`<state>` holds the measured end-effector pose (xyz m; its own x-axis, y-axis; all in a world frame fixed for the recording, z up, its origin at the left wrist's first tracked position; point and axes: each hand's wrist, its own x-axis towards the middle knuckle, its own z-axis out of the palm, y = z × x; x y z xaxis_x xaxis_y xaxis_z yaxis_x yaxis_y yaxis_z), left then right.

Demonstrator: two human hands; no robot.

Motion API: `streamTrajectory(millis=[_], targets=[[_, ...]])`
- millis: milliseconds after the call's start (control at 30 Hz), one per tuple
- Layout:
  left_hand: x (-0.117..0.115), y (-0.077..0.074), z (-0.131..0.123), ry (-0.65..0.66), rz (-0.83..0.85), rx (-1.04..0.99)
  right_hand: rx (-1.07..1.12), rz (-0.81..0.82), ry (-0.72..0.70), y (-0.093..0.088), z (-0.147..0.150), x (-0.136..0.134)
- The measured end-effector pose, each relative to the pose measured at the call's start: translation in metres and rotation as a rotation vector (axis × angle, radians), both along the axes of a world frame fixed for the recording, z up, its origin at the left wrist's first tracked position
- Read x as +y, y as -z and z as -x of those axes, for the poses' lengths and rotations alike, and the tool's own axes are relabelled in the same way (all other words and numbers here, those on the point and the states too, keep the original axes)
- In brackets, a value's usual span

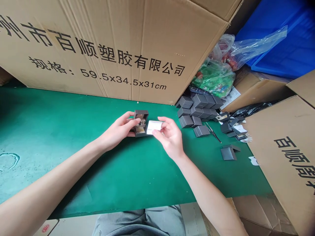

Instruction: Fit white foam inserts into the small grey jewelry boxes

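My left hand (124, 124) grips a small dark grey jewellery box (141, 133), which stands with its lid raised. The thumb of that hand reaches into the box, over a pale insert with dark marks. Close to the box's right side, my right hand (171, 135) pinches a small white card-like piece (154, 127) between thumb and fingers. Whether the white piece touches the box I cannot tell. Both hands are above the green table top (110, 177).
Several closed grey boxes (200, 101) are stacked to the right, beside tweezers (213, 132) and a heap of open boxes (232, 127). A folded grey piece (229, 153) lies nearer. A large carton (110, 29) stands behind, another carton (283, 131) at right. Bags (216, 77) lie near a blue bin (278, 49).
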<state>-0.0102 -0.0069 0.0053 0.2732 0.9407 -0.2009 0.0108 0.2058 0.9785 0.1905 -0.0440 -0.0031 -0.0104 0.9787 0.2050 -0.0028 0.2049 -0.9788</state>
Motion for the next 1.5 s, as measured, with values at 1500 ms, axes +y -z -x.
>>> streamTrajectory(millis=[1500], targets=[[-0.010, -0.002, -0.012, 0.071, -0.039, 0.011, -0.405, -0.188, 0.078, 0.018, 0.014, -0.001]])
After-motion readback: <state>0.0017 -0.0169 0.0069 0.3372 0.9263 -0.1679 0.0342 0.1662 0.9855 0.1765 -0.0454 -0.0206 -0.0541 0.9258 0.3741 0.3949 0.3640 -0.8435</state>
